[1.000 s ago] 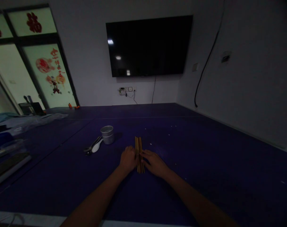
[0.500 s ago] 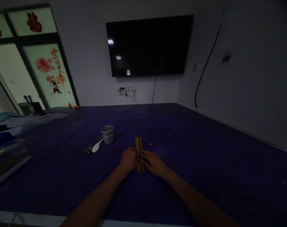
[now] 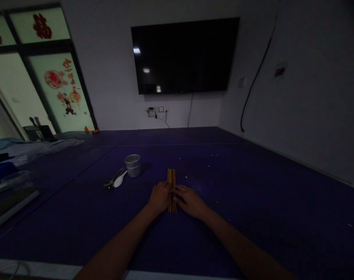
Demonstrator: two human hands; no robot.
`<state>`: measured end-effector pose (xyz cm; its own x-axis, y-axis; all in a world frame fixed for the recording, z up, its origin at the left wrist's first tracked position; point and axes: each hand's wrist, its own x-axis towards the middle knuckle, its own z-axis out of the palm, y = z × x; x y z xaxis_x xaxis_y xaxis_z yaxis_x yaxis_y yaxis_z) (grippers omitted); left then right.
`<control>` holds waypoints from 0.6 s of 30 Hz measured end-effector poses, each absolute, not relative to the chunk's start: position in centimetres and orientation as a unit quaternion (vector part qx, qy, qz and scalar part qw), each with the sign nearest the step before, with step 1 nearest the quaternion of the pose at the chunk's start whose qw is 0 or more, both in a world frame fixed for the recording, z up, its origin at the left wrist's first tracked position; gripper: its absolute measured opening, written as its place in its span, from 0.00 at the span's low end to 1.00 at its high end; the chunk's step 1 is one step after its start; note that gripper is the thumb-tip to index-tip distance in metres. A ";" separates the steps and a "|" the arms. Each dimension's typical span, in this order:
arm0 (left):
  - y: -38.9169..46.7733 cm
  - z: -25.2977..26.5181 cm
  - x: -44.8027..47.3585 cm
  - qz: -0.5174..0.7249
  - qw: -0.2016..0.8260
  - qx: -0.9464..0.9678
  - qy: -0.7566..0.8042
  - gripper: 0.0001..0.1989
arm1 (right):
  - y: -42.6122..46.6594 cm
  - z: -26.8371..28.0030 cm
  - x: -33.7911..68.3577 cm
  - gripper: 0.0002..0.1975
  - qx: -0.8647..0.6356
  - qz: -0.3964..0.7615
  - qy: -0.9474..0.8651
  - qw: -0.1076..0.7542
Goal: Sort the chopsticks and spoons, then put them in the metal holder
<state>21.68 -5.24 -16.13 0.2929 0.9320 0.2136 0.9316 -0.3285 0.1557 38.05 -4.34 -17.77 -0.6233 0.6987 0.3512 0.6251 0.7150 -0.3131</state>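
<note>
Flanking wooden chopsticks (image 3: 171, 176), with curled left hand (image 3: 160, 197) against left side, unclear whether gripping, with open right hand (image 3: 191, 200) touching right side

Red 福 (image 3: 42, 26) on upper pane (image 3: 58, 27) — red characters (image 3: 72, 79) on door glass (image 3: 51, 99) blurred.

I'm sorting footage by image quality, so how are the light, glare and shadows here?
In the head view, the table is dimly lit, bright reflections mark the black television, and the metal cup casts a faint shadow rightward; also in the head view, the sticks look dark, with fine detail hard to make out.
</note>
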 end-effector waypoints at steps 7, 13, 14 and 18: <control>-4.7 -16.8 21.6 0.149 0.004 0.806 0.573 0.17 | -4.3 -18.0 38.1 0.18 -0.376 0.080 -0.894 0.230; -4.1 -17.5 21.7 0.168 0.005 0.792 0.587 0.19 | -4.0 -18.4 38.3 0.21 -0.388 0.093 -0.891 0.216; -4.1 -17.5 21.7 0.166 0.005 0.791 0.589 0.19 | -4.0 -18.4 38.3 0.21 -0.390 0.095 -0.891 0.212; -4.0 -17.7 21.7 0.170 0.006 0.789 0.590 0.19 | -4.1 -18.0 38.3 0.22 -0.399 0.103 -0.889 0.199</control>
<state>21.66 -3.98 -17.72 0.2453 0.9336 0.2611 0.9293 -0.3032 0.2108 38.26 -4.11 -18.03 -0.6031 0.7501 0.2713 0.6680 0.6609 -0.3421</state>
